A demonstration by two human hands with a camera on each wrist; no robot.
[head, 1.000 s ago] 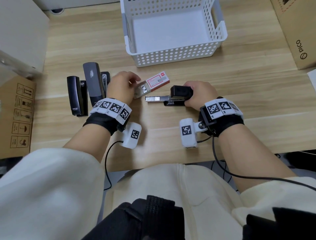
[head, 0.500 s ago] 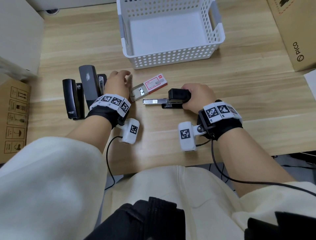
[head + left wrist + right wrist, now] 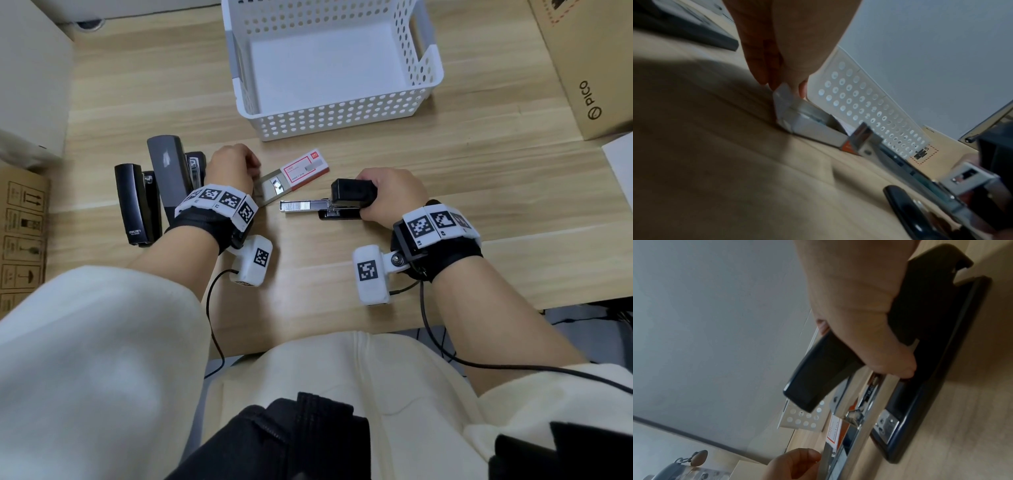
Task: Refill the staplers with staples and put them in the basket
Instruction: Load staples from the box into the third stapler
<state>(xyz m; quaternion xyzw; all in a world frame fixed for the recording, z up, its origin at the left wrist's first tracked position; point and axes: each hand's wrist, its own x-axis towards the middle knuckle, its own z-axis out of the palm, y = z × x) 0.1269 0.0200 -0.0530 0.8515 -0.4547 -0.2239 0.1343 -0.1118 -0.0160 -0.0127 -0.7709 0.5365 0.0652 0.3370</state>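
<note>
Our right hand (image 3: 387, 195) grips the open stapler (image 3: 342, 205), rigid and heavy; left hand (image 3: 233, 168) pinches the light, crushable staple box (image 3: 291, 178) tray end

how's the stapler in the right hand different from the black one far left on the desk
The held stapler is hinged open, its metal staple rail exposed, gripped by the right hand. The far-left stapler lies closed and untouched. The held one points sideways; the other points toward the person. Both are black and outside the basket.

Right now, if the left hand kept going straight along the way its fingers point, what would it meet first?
The left hand is already at the open tray end of the staple box, fingertips on its flap. Pushing on would likely shove the box toward the white basket; depth is unclear.
</note>
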